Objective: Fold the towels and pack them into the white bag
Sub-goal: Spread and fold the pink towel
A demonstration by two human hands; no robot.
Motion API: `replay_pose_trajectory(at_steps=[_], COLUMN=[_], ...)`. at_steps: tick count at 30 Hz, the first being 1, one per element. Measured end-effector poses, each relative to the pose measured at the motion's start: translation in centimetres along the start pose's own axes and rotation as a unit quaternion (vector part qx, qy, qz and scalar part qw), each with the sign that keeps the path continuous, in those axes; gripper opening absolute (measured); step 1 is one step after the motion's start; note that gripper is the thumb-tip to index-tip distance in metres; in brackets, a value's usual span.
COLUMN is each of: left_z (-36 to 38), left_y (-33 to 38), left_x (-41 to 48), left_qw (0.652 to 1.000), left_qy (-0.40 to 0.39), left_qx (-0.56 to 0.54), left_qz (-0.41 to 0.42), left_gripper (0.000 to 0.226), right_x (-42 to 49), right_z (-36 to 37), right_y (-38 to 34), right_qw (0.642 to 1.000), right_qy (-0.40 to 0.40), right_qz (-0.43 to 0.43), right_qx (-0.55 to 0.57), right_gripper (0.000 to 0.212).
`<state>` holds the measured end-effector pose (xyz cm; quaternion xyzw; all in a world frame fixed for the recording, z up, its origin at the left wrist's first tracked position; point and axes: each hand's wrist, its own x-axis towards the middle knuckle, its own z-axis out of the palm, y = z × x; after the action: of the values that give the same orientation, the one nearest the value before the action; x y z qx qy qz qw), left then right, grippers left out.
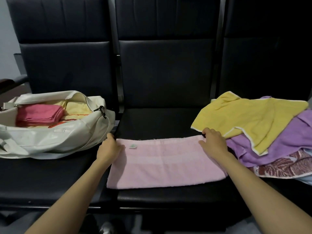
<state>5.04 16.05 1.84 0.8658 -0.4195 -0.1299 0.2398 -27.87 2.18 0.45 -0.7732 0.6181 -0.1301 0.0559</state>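
Observation:
A pale pink towel [166,162] lies folded flat on the middle black seat, with a small green label near its far left corner. My left hand [110,146] grips its far left corner. My right hand [213,141] pinches its far right corner. The white bag [55,140] sits unzipped on the left seat, holding a folded dark pink towel [39,114] and a folded yellow towel [76,110]. On the right seat lies a loose heap: a yellow towel [244,119] on top, a purple towel [283,142] under it, and a red patterned towel [283,166] at the bottom.
A row of black padded seats [162,122] with tall backrests fills the view. A dark armrest [10,84] juts out at the far left. A black clip [101,109] hangs on the bag's strap.

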Motion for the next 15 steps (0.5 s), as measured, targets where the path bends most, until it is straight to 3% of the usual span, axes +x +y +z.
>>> replay_pose_trajectory(at_steps=[4, 8, 11, 15], left_z=[-0.7, -1.3, -1.6, -2.4], left_y=[0.1, -0.5, -1.0, -1.2], left_x=[-1.0, -2.1, -2.7, -3.1], left_qw=[0.992, 0.980, 0.983, 0.995], left_qy=[-0.091, -0.169, -0.167, -0.096], left_qx=[0.079, 0.091, 0.062, 0.021], left_qz=[-0.041, -0.059, -0.043, 0.004], left_gripper=[0.067, 0.040, 0.030, 0.036], right_x=[-1.3, -3.7, -5.5, -6.4], right_z=[-0.3, -1.1, -1.7, -1.9], right_y=[-0.7, -2.0, -3.3, -4.5], right_qw=[0.993, 0.969, 0.939, 0.910], right_qy=[0.000, -0.074, -0.186, -0.290], right_qz=[-0.112, -0.231, -0.290, -0.293], right_qx=[-0.032, 0.036, 0.018, -0.039], right_gripper=[0.026, 0.028, 0.043, 0.069])
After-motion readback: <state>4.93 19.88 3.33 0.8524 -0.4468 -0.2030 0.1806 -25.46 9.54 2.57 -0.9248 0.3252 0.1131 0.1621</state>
